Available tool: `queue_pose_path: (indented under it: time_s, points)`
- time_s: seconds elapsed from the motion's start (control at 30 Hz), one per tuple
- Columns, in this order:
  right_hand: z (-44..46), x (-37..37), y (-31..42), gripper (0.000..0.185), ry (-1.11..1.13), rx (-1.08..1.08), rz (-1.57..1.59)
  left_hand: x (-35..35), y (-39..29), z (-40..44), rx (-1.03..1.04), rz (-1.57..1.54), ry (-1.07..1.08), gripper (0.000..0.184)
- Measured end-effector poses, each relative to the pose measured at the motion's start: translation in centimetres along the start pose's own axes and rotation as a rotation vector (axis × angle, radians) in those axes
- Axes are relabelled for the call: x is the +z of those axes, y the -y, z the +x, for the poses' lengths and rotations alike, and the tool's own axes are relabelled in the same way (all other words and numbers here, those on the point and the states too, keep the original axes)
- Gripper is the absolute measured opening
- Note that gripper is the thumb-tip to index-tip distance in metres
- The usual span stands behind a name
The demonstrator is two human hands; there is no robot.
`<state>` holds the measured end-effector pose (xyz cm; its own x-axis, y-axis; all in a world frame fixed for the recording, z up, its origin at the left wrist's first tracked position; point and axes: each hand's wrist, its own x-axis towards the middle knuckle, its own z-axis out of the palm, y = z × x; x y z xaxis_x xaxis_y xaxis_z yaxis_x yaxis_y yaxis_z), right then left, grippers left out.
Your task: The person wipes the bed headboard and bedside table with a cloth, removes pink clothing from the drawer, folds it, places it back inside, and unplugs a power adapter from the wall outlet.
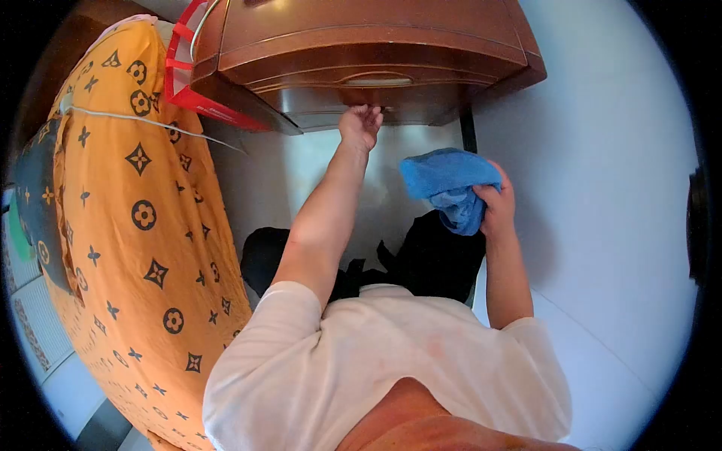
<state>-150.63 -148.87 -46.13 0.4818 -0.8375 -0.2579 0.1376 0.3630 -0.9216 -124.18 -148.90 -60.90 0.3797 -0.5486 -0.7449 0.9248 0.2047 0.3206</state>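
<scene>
My left hand (362,126) reaches to the lower front of a brown wooden cabinet (376,37), its fingers curled at the lower drawer front; whether they grip an edge there is hidden. Above that hand, a slot-shaped handle (378,80) is set into the cabinet front. A crumpled blue cloth (451,177) hangs from my right hand (499,201), whose thumb and fingers are closed on its right side. The cloth is in the air, apart from the cabinet.
On the left lies an orange patterned cover (143,180) with a white cable (165,120) across it. A red bag (180,83) stands against the cabinet's left side. A white wall (602,150) is on the right. Black trousers (440,252) show below my hands.
</scene>
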Motion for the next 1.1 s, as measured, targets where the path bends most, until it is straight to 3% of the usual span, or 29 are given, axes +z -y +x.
queue_pose_path:
  time_s: [0.17, 0.23, 0.37, 0.47, 0.53, 0.6, 0.67, 0.73, 0.87, 0.93, 0.97, 1.03, 1.1]
  points:
    - [0.1, 0.2, 0.5, 0.037, -0.055, -0.001, 0.013, -1.3, 1.2, 0.6, 0.024, -0.023, 0.061, 0.014]
    - [0.1, 0.1, 1.0, 0.036, -0.256, 0.01, 0.005, -2.6, 2.4, 0.6, 0.011, -0.051, 0.031, 0.015]
    - [1.2, -2.1, 2.1, 0.037, -0.239, -0.068, 0.069, -6.1, 5.1, -2.6, 0.028, 0.001, 0.032, 0.02]
    - [3.1, -2.1, 2.3, 0.038, -0.18, -0.185, -0.205, -7.5, 5.8, -4.4, -0.008, 0.0, 0.014, 0.021]
    - [4.5, -1.1, 1.8, 0.039, 0.006, -0.209, -1.038, -7.7, 5.8, -5.3, -0.021, 0.01, 0.007, 0.022]
    - [6.1, -0.5, -1.4, 0.039, 0.229, -0.113, -1.212, -7.4, 5.6, -5.7, -0.019, 0.012, 0.042, 0.024]
    - [6.9, 1.5, -3.6, 0.042, 0.429, -0.272, -1.25, -7.9, 5.6, -4.8, -0.031, 0.034, 0.063, 0.023]
    - [7.7, 4.6, -4.5, 0.042, 0.52, -0.237, -1.216, -8.5, 5.5, -5.1, -0.049, 0.058, 0.074, 0.023]
    - [8.3, 13.7, -7.7, 0.038, 0.781, -0.399, -1.172, -7.6, 5.4, -6.6, -0.076, -0.204, 0.225, 0.026]
    - [8.0, 18.6, -10.0, 0.037, 0.862, -0.344, -1.164, -10.0, 6.9, -4.8, -0.087, -0.316, 0.309, 0.028]
    - [7.2, 20.9, -10.5, 0.035, 0.904, -0.419, -1.214, -12.7, 8.5, -2.4, 0.15, 0.1, 0.422, 0.032]
    - [6.2, 23.3, -11.2, 0.033, 0.933, -0.492, -1.264, -13.0, 8.0, -1.5, 0.38, 0.526, 0.533, 0.036]
    - [5.9, 24.1, -11.5, 0.026, 0.985, -0.639, -1.381, -12.9, 6.0, -0.8, -0.249, 0.022, 0.367, 0.037]
